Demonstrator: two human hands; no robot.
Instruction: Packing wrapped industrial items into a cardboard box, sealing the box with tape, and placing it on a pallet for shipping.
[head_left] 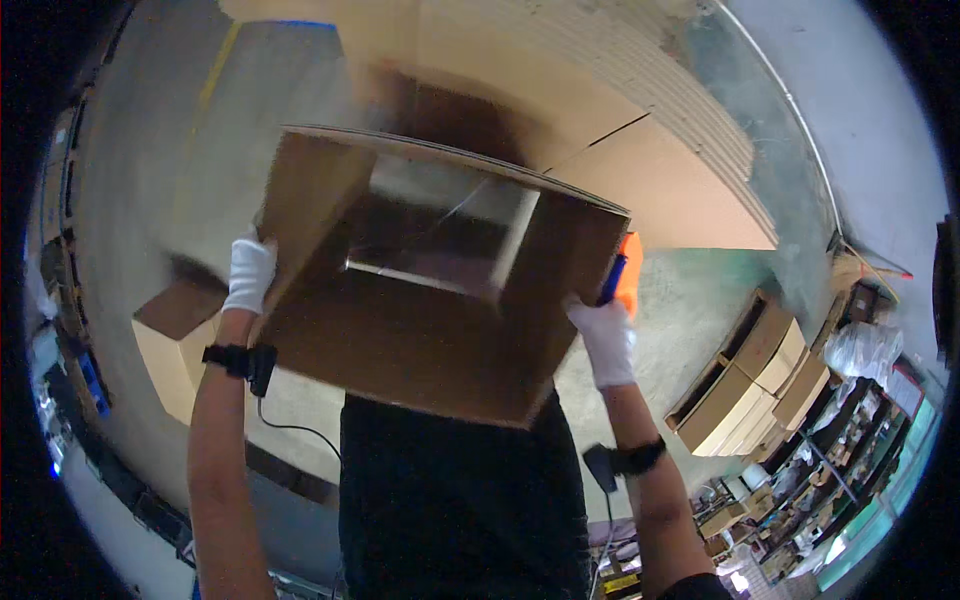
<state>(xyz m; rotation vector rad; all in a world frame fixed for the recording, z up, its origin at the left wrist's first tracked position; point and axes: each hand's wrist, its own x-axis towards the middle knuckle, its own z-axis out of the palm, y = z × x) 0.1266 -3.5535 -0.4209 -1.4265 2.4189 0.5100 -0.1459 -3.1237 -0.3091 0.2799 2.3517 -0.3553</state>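
A brown cardboard box [440, 340] hangs in front of my body, its open side toward me. Through its far end a rectangular opening shows, with bright edges and a dark, blurred area inside. My left hand [250, 273], in a white glove, grips the left wall; its fingers are partly hidden. My right hand [607, 340], also gloved in white, closes on the right wall. Just beyond its fingers an orange and blue object [628, 275] shows beside the box, partly hidden; I cannot tell its kind or whether this hand holds it too.
A stack of flat cardboard sheets [660, 170] lies ahead to the right. At left stands an open carton [170, 350]; several folded cartons [745, 385] lie at right. Cluttered shelves [810, 480] line the lower right. Cables run from bands on both wrists.
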